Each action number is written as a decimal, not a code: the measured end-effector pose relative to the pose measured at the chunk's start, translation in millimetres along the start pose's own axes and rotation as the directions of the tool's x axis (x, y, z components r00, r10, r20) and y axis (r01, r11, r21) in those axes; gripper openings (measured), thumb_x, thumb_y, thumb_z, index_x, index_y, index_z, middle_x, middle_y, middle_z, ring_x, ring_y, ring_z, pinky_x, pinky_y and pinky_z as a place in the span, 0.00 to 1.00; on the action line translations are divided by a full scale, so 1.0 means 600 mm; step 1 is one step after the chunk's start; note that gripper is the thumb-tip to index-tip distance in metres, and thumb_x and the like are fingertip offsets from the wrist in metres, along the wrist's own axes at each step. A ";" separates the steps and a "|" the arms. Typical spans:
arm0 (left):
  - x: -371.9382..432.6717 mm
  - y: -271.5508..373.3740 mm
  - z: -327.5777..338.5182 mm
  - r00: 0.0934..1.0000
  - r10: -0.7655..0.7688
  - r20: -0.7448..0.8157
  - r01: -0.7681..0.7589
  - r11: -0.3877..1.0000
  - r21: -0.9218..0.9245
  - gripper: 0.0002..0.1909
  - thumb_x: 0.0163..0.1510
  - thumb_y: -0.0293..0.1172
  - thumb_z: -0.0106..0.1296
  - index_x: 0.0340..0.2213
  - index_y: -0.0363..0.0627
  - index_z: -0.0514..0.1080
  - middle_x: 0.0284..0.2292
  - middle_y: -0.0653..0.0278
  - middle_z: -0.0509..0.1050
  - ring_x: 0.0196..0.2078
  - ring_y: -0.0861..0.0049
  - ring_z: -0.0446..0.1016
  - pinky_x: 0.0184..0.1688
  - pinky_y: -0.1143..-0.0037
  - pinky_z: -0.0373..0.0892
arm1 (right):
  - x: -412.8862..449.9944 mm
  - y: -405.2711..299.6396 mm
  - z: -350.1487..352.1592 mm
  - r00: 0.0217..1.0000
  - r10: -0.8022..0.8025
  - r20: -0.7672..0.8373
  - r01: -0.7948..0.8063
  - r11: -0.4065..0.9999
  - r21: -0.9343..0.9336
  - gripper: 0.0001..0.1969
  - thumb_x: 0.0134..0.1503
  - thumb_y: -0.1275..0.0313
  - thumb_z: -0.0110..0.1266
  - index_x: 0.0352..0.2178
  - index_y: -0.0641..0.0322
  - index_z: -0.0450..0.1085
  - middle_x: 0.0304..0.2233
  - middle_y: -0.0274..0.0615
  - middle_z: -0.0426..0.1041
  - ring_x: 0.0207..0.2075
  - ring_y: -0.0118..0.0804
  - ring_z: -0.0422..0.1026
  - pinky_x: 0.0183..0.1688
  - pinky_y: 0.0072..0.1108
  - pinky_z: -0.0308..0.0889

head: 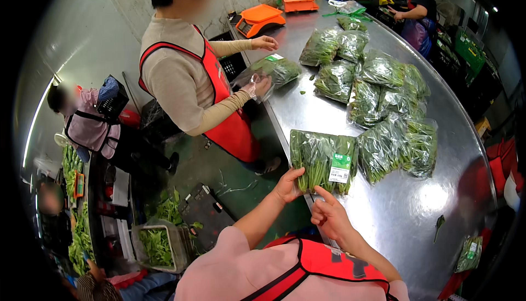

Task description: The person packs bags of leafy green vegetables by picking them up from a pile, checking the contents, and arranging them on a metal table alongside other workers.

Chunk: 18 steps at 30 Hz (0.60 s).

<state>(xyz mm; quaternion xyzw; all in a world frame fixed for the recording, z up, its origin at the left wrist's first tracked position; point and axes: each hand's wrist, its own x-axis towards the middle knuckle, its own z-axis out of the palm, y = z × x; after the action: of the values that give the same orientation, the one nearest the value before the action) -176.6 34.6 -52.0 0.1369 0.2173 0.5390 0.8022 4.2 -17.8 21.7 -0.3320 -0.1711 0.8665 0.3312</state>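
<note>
A clear plastic bag of leafy greens [316, 157], with a green and white label [340, 167] on its front, is at the edge of the steel table. My left hand [289, 185] grips its lower left corner, thumb on the front and the other fingers hidden behind. At the bag's lower edge is my right hand [331, 215], index finger extended towards the stems and the rest curled, with nothing visible in it. Right beside this bag lies another bag of greens [382, 147], part of a group of several similar bags [365, 103].
The steel table [394, 206] curves away to the right. Across from me, a co-worker [176, 71] handles another bag of greens [274, 70]. Orange scales [259, 18] stand at the far end. A lined crate of greens [176, 256] sits below left. A loose leaf [439, 223] lies right.
</note>
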 end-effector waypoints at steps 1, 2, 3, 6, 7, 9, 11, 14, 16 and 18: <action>0.000 0.001 0.000 1.000 -0.011 0.000 0.011 1.000 0.005 0.24 0.55 0.35 0.45 0.51 0.37 0.59 0.48 0.53 0.67 0.50 0.62 0.67 0.54 0.63 0.61 | 0.000 0.001 0.001 1.000 0.007 0.010 -0.007 1.000 0.004 0.28 0.57 0.72 0.46 0.58 0.54 0.48 0.19 0.31 0.53 0.20 0.26 0.52 0.25 0.19 0.54; 0.001 0.001 0.000 1.000 -0.012 -0.001 0.012 1.000 0.005 0.24 0.55 0.35 0.45 0.51 0.37 0.59 0.48 0.53 0.67 0.50 0.62 0.67 0.54 0.63 0.61 | 0.001 0.001 0.002 1.000 0.014 0.021 -0.014 1.000 0.008 0.27 0.57 0.73 0.46 0.57 0.54 0.49 0.19 0.31 0.53 0.20 0.26 0.52 0.25 0.19 0.54; -0.001 0.000 -0.001 1.000 -0.014 0.005 0.014 1.000 -0.004 0.24 0.55 0.35 0.45 0.51 0.37 0.59 0.49 0.53 0.66 0.50 0.61 0.67 0.54 0.62 0.61 | -0.001 0.002 0.004 1.000 0.015 0.019 -0.016 1.000 0.011 0.27 0.57 0.73 0.46 0.57 0.54 0.49 0.19 0.31 0.53 0.20 0.26 0.52 0.25 0.19 0.54; -0.001 -0.001 -0.007 1.000 -0.025 -0.001 0.025 1.000 -0.003 0.24 0.54 0.36 0.45 0.51 0.37 0.59 0.49 0.52 0.66 0.51 0.61 0.66 0.55 0.62 0.60 | -0.005 0.001 0.009 1.000 0.013 0.000 -0.013 1.000 0.005 0.27 0.57 0.73 0.46 0.57 0.54 0.49 0.19 0.31 0.53 0.20 0.26 0.52 0.25 0.19 0.53; -0.001 0.000 -0.008 0.999 -0.032 -0.010 0.032 0.999 0.007 0.25 0.54 0.36 0.45 0.51 0.37 0.59 0.49 0.52 0.66 0.51 0.61 0.66 0.55 0.62 0.60 | -0.004 0.001 0.008 1.000 0.010 0.001 -0.010 1.000 0.003 0.26 0.57 0.73 0.46 0.57 0.54 0.49 0.19 0.31 0.53 0.20 0.26 0.52 0.24 0.19 0.53; 0.002 0.002 -0.006 1.000 -0.026 -0.009 0.026 1.000 0.007 0.25 0.54 0.36 0.44 0.51 0.35 0.59 0.48 0.51 0.67 0.50 0.60 0.67 0.55 0.63 0.60 | -0.002 -0.001 0.006 1.000 0.014 -0.018 -0.013 1.000 0.010 0.26 0.58 0.73 0.45 0.57 0.55 0.50 0.19 0.31 0.53 0.20 0.25 0.52 0.24 0.19 0.53; 0.002 0.003 -0.018 0.999 -0.054 0.004 0.054 0.998 -0.012 0.24 0.54 0.36 0.44 0.50 0.35 0.60 0.47 0.51 0.67 0.50 0.61 0.67 0.55 0.64 0.61 | 0.002 0.003 0.001 1.000 0.006 0.024 -0.006 1.000 0.012 0.25 0.58 0.73 0.44 0.57 0.55 0.50 0.19 0.30 0.53 0.19 0.25 0.52 0.24 0.19 0.53; 0.001 0.004 0.001 1.000 -0.016 -0.022 0.016 1.000 -0.026 0.23 0.54 0.34 0.45 0.49 0.34 0.60 0.45 0.51 0.69 0.47 0.61 0.70 0.50 0.63 0.66 | 0.000 0.001 0.001 1.000 0.011 -0.003 -0.011 1.000 -0.002 0.26 0.57 0.74 0.44 0.57 0.56 0.49 0.20 0.31 0.55 0.19 0.24 0.54 0.24 0.18 0.54; 0.004 0.001 0.001 0.999 -0.023 -0.025 0.022 0.999 -0.028 0.24 0.53 0.34 0.47 0.49 0.35 0.61 0.45 0.52 0.69 0.46 0.62 0.70 0.50 0.64 0.66 | -0.003 0.003 -0.005 1.000 -0.002 0.015 0.002 1.000 0.014 0.27 0.57 0.74 0.45 0.57 0.57 0.50 0.21 0.31 0.56 0.20 0.24 0.55 0.23 0.18 0.54; 0.004 0.006 0.001 0.998 -0.023 -0.066 0.024 1.000 0.012 0.23 0.52 0.34 0.47 0.48 0.35 0.62 0.44 0.53 0.70 0.46 0.63 0.71 0.50 0.65 0.66 | 0.001 0.002 -0.003 1.000 -0.010 0.013 0.009 1.000 0.028 0.27 0.56 0.74 0.45 0.57 0.57 0.50 0.21 0.30 0.56 0.20 0.23 0.54 0.22 0.18 0.53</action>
<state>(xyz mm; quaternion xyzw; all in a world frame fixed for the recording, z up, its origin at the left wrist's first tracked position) -178.3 37.9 -50.2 0.1218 0.2484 0.5325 0.7999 4.6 -18.2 19.5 -0.3210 -0.1627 0.8693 0.3388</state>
